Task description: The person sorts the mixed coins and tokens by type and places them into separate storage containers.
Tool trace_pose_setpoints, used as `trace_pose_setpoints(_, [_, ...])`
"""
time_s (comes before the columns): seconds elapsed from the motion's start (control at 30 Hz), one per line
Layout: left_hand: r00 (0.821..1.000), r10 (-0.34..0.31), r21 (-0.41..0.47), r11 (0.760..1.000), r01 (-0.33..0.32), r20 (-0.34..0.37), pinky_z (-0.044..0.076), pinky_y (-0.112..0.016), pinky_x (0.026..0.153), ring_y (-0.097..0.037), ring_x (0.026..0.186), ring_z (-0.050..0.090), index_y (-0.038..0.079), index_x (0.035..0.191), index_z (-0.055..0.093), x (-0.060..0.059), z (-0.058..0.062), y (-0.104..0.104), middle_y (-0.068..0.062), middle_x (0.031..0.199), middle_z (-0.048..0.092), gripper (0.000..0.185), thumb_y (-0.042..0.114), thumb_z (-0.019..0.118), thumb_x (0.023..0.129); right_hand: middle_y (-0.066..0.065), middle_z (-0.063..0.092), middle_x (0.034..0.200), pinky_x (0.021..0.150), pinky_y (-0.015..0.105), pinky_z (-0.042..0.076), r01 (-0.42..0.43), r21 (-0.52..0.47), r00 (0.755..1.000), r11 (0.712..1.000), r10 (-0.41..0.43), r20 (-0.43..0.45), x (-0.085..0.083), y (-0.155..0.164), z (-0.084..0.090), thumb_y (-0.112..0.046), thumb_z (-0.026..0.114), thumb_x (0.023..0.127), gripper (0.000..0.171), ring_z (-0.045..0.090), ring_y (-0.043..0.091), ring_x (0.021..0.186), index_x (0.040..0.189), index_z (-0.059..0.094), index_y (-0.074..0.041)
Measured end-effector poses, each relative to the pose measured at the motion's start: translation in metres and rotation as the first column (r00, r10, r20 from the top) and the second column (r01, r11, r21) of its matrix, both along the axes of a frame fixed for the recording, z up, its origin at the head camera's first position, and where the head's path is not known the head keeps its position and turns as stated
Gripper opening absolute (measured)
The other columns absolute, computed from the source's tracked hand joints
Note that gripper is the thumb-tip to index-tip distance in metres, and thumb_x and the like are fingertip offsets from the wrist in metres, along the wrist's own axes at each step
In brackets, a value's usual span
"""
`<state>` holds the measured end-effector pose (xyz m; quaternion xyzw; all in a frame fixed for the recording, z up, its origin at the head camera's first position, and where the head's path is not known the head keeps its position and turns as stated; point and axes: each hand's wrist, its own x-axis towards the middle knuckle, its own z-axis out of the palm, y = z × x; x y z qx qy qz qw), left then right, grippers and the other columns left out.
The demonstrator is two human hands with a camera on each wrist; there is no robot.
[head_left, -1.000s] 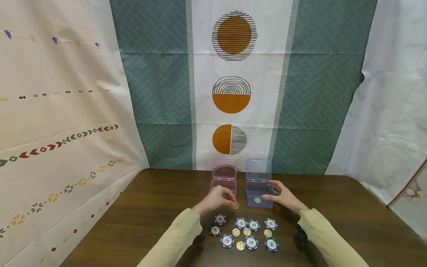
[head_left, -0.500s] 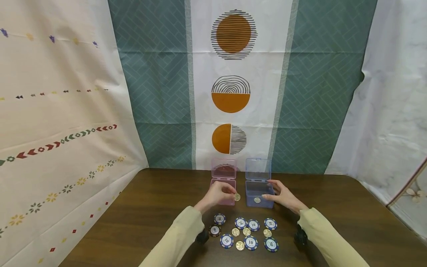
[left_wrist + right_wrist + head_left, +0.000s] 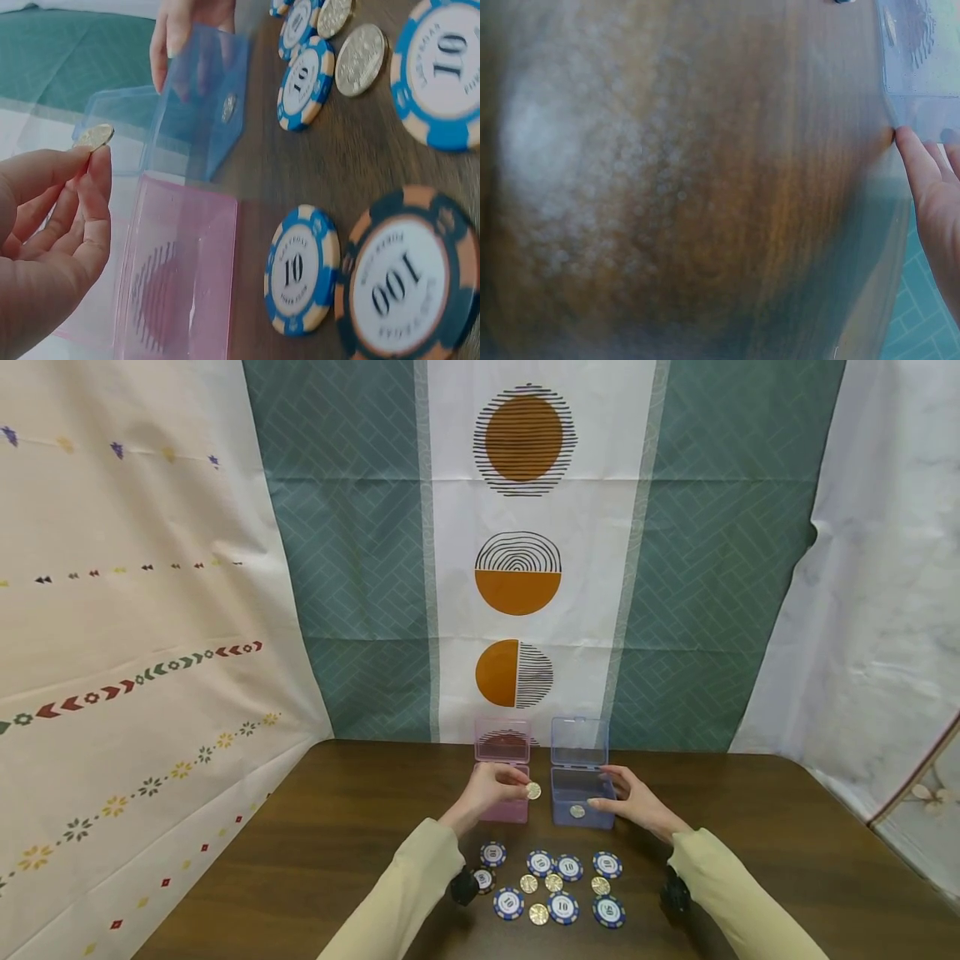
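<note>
My left hand (image 3: 487,791) pinches a gold coin (image 3: 94,136) between thumb and fingertips. It is raised over the open pink plastic box (image 3: 504,812), with the coin near the gap between the two boxes. To the right stands an open blue plastic box (image 3: 564,818), and one coin (image 3: 577,811) shows inside it. My right hand (image 3: 636,802) holds this box at its right side, thumb toward the front and fingers toward the back hinge. In the right wrist view, a fingertip meets the box's corner; the other fingers are partly cut off.
In front of the boxes lie several blue-edged poker chips (image 3: 563,907) and several gold coins (image 3: 538,914). A dark-edged 100 chip (image 3: 399,292) lies by the left wrist. Both clear lids stand upright, close to the hanging cloth (image 3: 375,693) behind the wooden table (image 3: 337,843).
My left hand has lifted the coin up and away from the table's front, to above the pink box. The right hand has stayed at the blue box.
</note>
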<state>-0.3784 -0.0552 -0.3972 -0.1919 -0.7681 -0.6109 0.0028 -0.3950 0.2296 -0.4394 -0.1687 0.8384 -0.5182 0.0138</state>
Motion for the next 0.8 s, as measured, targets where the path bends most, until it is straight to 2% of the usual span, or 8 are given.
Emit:
trace_pose_setpoints(0.27, [0.997, 0.052, 0.062, 0.997, -0.055, 0.057, 0.05, -0.043, 0.068, -0.019, 0.066, 0.063, -0.007, 0.09, 0.067, 0.001, 0.0, 0.007, -0.01, 0.078, 0.066, 0.016, -0.004, 0.069, 0.075, 0.024, 0.026, 0.138, 0.097, 0.055, 0.02, 0.0, -0.005, 1.0, 1.0, 0.0, 0.001, 0.0, 0.0, 0.0, -0.029, 0.071, 0.079, 0.076, 0.017, 0.043, 0.127, 0.136, 0.026, -0.004])
trace_pose_setpoints(0.4, [0.994, 0.085, 0.077, 0.993, -0.091, 0.073, 0.05, -0.041, 0.067, -0.021, 0.067, 0.064, -0.005, 0.09, 0.068, -0.003, 0.001, 0.011, -0.01, 0.08, 0.066, 0.016, 0.0, 0.07, 0.075, 0.024, 0.026, 0.138, 0.097, 0.055, 0.02, -0.007, -0.007, 1.0, 1.0, 0.007, 0.004, 0.001, 0.0, 0.001, -0.029, 0.07, 0.079, 0.077, 0.016, 0.044, 0.127, 0.136, 0.026, -0.004])
trace_pose_setpoints(0.57, [0.986, 0.114, 0.088, 0.988, -0.125, 0.125, 0.05, -0.036, 0.068, -0.022, 0.07, 0.063, -0.002, 0.091, 0.068, -0.005, 0.006, 0.017, -0.008, 0.079, 0.066, 0.016, 0.005, 0.071, 0.077, 0.024, 0.025, 0.138, 0.097, 0.055, 0.02, -0.005, -0.003, 1.0, 1.0, 0.005, 0.005, 0.001, 0.0, 0.002, -0.029, 0.071, 0.079, 0.076, 0.016, 0.043, 0.127, 0.136, 0.026, -0.004])
trace_pose_setpoints(0.67, [0.981, 0.111, 0.133, 0.982, -0.132, 0.158, 0.05, -0.037, 0.069, -0.024, 0.071, 0.064, -0.004, 0.091, 0.068, -0.007, 0.01, 0.022, -0.01, 0.079, 0.065, 0.016, 0.003, 0.07, 0.077, 0.025, 0.024, 0.138, 0.097, 0.055, 0.02, -0.005, 0.003, 1.0, 1.0, 0.005, 0.001, 0.002, 0.0, 0.003, -0.028, 0.07, 0.08, 0.076, 0.016, 0.044, 0.127, 0.136, 0.025, -0.004])
trace_pose_setpoints(0.8, [0.979, 0.119, 0.15, 0.978, -0.144, 0.164, 0.051, -0.036, 0.066, -0.026, 0.07, 0.063, -0.007, 0.09, 0.067, -0.01, 0.013, 0.029, -0.012, 0.077, 0.065, 0.016, -0.001, 0.07, 0.076, 0.026, 0.024, 0.138, 0.096, 0.056, 0.02, -0.009, -0.001, 1.0, 1.0, 0.009, -0.001, 0.002, -0.001, 0.004, -0.026, 0.069, 0.081, 0.075, 0.016, 0.045, 0.127, 0.136, 0.025, -0.002])
